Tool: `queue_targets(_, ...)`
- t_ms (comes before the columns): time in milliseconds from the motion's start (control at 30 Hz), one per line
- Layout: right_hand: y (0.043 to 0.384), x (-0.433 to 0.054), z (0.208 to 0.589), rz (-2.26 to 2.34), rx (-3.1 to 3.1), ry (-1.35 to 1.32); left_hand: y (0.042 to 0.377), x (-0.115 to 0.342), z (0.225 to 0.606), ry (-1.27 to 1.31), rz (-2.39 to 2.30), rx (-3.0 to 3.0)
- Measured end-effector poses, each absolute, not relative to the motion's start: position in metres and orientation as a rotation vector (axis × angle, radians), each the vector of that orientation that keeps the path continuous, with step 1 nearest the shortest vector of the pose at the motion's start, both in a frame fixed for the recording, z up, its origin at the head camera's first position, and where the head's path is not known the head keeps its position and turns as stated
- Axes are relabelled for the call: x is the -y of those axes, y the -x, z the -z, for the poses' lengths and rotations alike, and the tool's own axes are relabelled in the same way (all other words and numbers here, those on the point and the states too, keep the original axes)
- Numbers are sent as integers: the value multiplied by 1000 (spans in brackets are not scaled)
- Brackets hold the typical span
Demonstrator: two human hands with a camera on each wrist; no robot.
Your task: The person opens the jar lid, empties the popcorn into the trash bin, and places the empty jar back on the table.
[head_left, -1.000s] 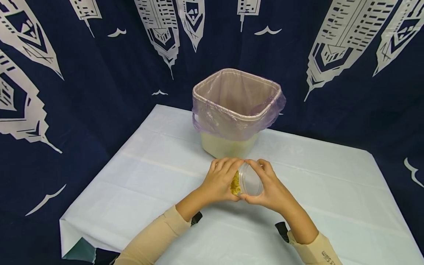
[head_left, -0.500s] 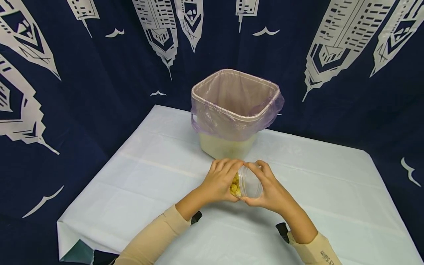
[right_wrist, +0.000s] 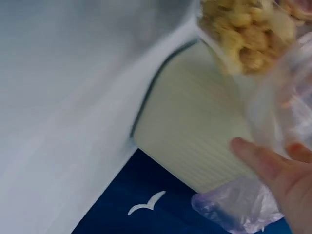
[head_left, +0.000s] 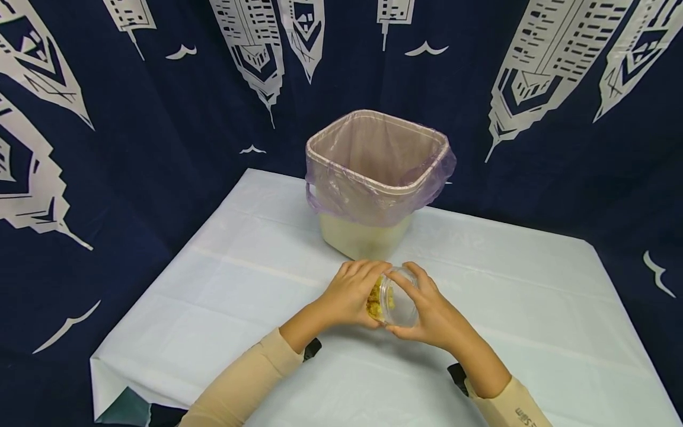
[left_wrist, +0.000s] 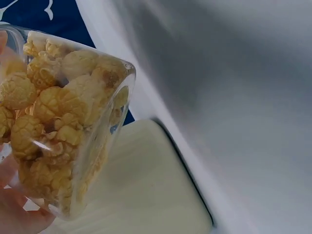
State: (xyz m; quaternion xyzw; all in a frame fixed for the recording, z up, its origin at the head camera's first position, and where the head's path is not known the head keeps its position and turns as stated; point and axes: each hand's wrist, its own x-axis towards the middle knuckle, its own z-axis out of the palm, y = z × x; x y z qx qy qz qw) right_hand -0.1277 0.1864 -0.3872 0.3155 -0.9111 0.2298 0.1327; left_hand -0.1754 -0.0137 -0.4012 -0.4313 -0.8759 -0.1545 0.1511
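A clear plastic jar [left_wrist: 109, 117] of yellow popcorn [head_left: 375, 303] is tipped on its side above the table, in front of the bin. My left hand [head_left: 347, 296] grips its body from the left, fingers over the top and thumb below. At the jar's mouth is a clear round lid [head_left: 404, 305], with the rims lined up or nearly so; whether they are joined I cannot tell. My right hand [head_left: 437, 314] holds this lid by its edge between thumb and fingers. In the right wrist view the lid and fingers are blurred.
Just beyond my hands stands a pale bin [head_left: 363, 237] lined with a thin purple bag [head_left: 368, 201] folded over its rim. A white cloth [head_left: 240, 267] covers the table. Behind hangs a dark blue curtain [head_left: 203, 118] with white building prints.
My right hand has turned slightly at the lid, its fingers shifting along the edge. Both hands sit a little lower and further left in view. Popcorn now shows inside the lid's outline.
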Motion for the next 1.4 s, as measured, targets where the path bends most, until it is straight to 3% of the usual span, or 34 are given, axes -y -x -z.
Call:
queue_targets(100, 126, -184, 383, -838, 2746, -792, 177, 13, 401, 1216, 445, 2518)
queue_targets(333, 122, -169, 371, -966, 2977, -225, 178, 8, 403, 1150, 405, 2446)
queue_targets(467, 123, -166, 366, -951, 3039, -107, 178, 7, 402, 1129, 399, 2439)
queue_targets(1000, 130, -170, 372, -1125, 2883, -190, 181, 9, 400, 1139, 417, 2432)
queue_targets(1400, 137, -187, 380, -848, 2727, -801, 182, 12, 398, 1192, 409, 2488)
